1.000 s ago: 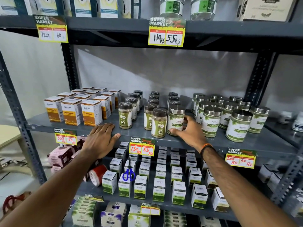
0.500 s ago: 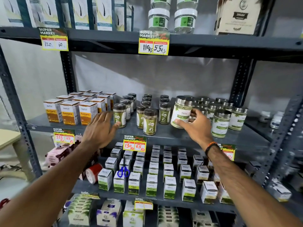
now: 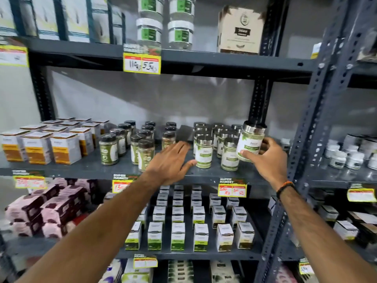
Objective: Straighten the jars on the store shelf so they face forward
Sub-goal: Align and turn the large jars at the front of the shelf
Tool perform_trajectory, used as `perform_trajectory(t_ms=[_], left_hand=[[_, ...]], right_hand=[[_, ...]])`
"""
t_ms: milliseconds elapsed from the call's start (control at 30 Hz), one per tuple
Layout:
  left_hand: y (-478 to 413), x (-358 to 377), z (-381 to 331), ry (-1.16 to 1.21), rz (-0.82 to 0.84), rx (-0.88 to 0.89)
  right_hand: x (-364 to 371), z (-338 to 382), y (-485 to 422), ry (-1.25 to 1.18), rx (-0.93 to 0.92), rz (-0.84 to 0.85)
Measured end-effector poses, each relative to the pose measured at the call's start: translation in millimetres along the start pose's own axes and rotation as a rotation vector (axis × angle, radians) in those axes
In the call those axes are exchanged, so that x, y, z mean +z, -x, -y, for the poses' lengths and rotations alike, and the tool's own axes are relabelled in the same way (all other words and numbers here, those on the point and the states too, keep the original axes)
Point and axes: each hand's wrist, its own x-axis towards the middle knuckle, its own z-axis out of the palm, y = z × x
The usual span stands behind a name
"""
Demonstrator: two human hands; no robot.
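Holding one jar (image 3: 250, 142) in my right hand (image 3: 269, 160), I have it lifted clear of the shelf (image 3: 126, 168) and tilted, its silver lid leaning toward the right-hand upright of the rack. My thumb lies across the lower front of its white and green label and my fingers wrap round the back, so this hand is closed about the body of the jar. The label faces me.

My left hand (image 3: 170, 162) is open and holds nothing. It rests palm down near the front edge of the shelf, fingers spread and reaching back, with the thumb tip touching or almost touching the base of the front jar (image 3: 203, 152) in the nearest row. I cannot tell which.

That jar and its neighbour (image 3: 229, 155) stand upright at the front of a cluster of silver-lidded jars. To the left are smaller dark-lidded bottles (image 3: 108, 149), then orange and white boxes (image 3: 65, 148).

I judge the jar to be rigid, smooth-sided and fairly light, easy for one hand, though it could be breakable and might slip on a glossy label. The best hold seems to be round the middle of the body, below the lid, so that it can be turned without loosening the cap.

Both forearms stretch forward and up from the bottom of the view; the right wrist wears a dark and orange band (image 3: 285, 186).
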Motion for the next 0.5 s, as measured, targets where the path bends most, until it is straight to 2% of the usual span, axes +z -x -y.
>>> perform_trajectory(t_ms=[267, 500], left_hand=[[-14.8, 75.4, 10.1, 0.105, 0.299, -0.199], [-17.5, 89.3, 14.4, 0.017, 0.291, -0.196]], right_hand=[[-1.5, -71.6, -15.0, 0.1, 0.15, 0.005], [14.0, -94.1, -26.7, 0.149, 0.187, 0.028]])
